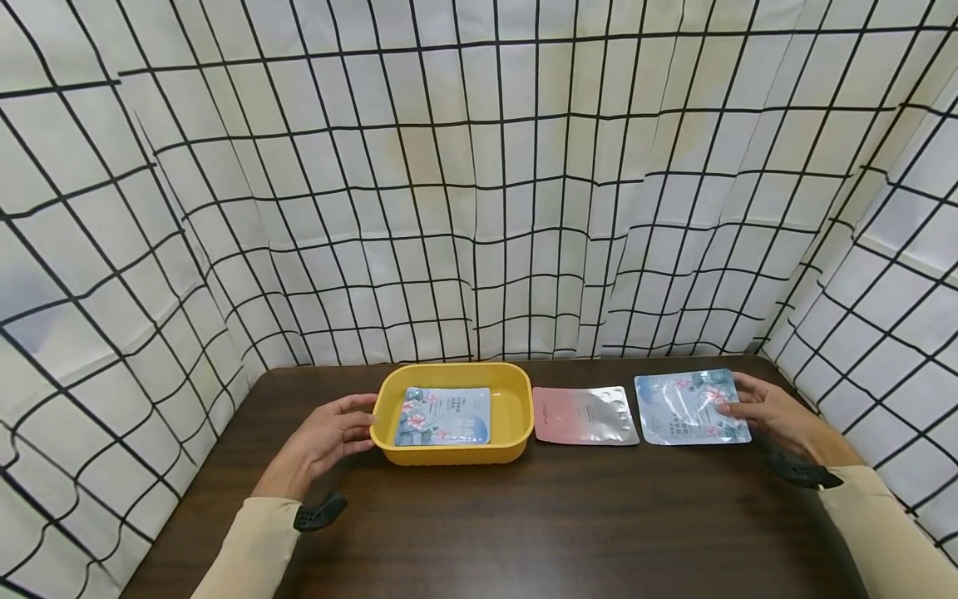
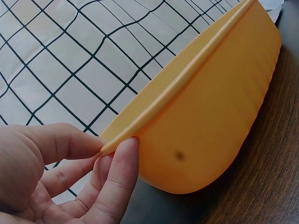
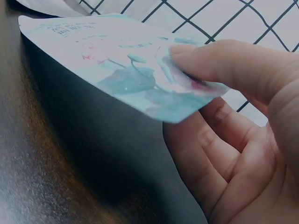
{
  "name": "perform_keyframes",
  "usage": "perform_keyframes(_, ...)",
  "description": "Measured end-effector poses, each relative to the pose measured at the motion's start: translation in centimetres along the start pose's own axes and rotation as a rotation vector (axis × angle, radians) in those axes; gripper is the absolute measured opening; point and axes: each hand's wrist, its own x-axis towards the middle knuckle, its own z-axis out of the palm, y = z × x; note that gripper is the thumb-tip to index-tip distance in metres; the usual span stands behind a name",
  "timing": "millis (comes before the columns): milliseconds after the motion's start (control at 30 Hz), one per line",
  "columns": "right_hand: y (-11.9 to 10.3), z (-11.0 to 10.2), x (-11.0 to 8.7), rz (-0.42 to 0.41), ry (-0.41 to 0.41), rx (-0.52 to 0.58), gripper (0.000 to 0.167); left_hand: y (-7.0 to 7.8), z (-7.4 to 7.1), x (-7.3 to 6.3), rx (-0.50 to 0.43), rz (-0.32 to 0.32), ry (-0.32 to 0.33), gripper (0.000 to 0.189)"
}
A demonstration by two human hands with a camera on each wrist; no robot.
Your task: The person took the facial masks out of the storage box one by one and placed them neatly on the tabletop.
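My left hand [image 1: 333, 434] pinches the rim of a yellow plastic tray [image 2: 201, 112] at its left end, thumb and fingers on either side of the edge. Inside the tray lies a light-blue floral sheet mask packet [image 1: 443, 416]. At the right, a second blue floral sheet mask packet [image 1: 692, 408] is in my right hand [image 1: 778, 416], which grips its right edge with the thumb on top and fingers beneath. In the right wrist view this packet slants above the dark table, its near edge raised. A pink and silver packet [image 1: 586, 415] lies flat between the tray and the held packet.
The dark brown wooden table [image 1: 554, 524] ends at the back against a white curtain [image 1: 509, 208] with a black grid, which also closes in both sides. Dark bands [image 1: 320, 512] circle the wrists over light sleeves.
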Motion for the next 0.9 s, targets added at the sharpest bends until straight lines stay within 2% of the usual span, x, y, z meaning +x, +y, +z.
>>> perform_keyframes(100, 0.2, -0.14, 0.02, 0.014, 0.024, -0.027, 0.078, -0.06, 0.01, 0.04, 0.004, 0.0, 0.0, 0.057)
perform_keyframes(267, 0.41, -0.35, 0.15, 0.021, 0.052, -0.047, 0.061, -0.15, -0.06, 0.16, 0.003, 0.001, -0.003, 0.057)
perform_keyframes(533, 0.67, -0.43, 0.22, 0.015, 0.051, -0.045, 0.058, -0.22, -0.06, 0.26, 0.0, -0.003, 0.0, 0.057)
perform_keyframes(900, 0.77, -0.21, 0.34, -0.004, 0.056, -0.098, 0.07, -0.03, 0.03, 0.04, -0.006, -0.005, -0.003, 0.057)
